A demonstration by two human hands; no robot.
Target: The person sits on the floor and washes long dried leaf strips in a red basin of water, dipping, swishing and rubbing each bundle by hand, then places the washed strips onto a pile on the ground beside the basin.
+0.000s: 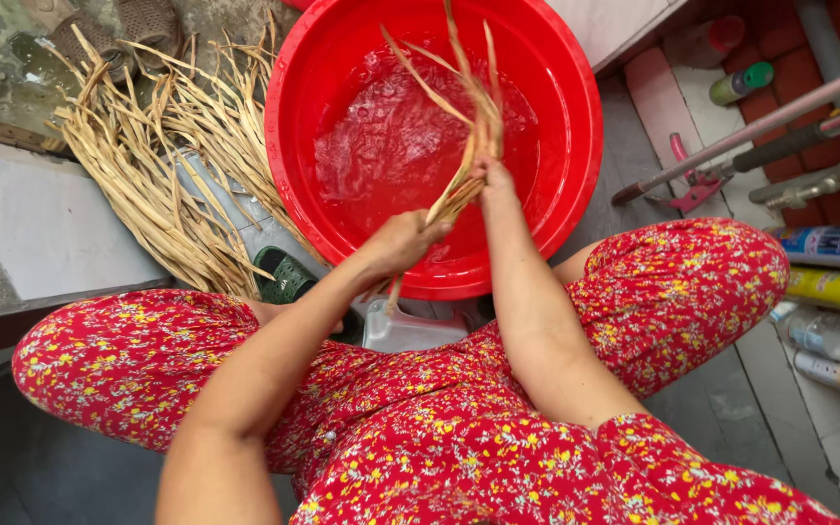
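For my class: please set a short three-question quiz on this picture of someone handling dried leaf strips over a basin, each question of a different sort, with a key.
1. True or false: the red basin holds water.
2. Multiple choice: where does the loose pile of dried strips lie? A) inside the basin B) on the ground left of the basin C) across the person's lap
3. Fill in: the bundle of strips is gripped by ____ hands.

Key
1. True; rippled water shows inside.
2. B.
3. Both: the left hand holds its lower end, the right hand grips higher up, over the water.
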